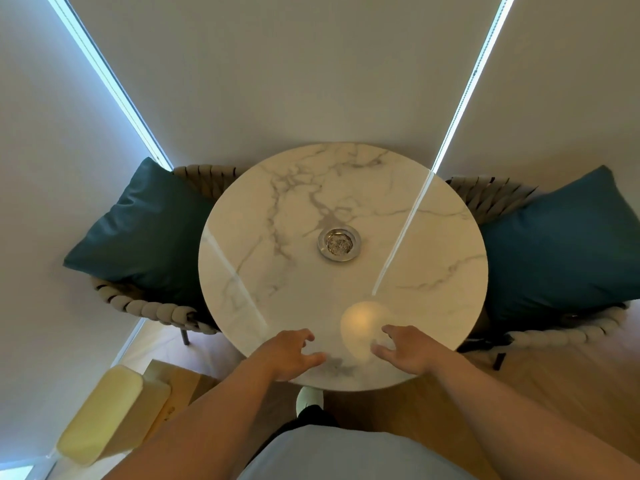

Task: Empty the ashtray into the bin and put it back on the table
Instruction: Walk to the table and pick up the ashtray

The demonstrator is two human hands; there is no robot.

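**Both hands empty at the near rim, ashtray not yet reached**

Forearms come in low from the person's body, and both hands hover over the near edge of the table [450, 258]. Out beyond them, well apart from either hand, sits the ashtray [339, 244]: a small round metal dish, near the middle of the marble top and upright, with a pale crumpled heap in its bowl that I cannot make out clearly. Nothing else stands on the top beside it; a soft glow of reflected light lies near the right fingers.

The left hand [289, 355] has its fingers loosely curled and spread apart, holding nothing. The right hand [407, 349] is much the same, thumb and fingers parted wide, also empty. Neither seems to press on the marble, though I cannot tell for sure.

To my eye the step in hand is the reach and pick-up. One hand would do; the right looks slightly better placed. The dish is shallow and its rim looks smooth, so a grip from above, fingers on opposite sides of the rim, should hold best. It ought to be lifted level and kept level on the way, or the loose heap may spill onto the glossy top or the floor.

A teal cushion [145, 233] lies on the woven chair at each side. I see no bin from where the camera looks, so it must be found before the dish travels far.
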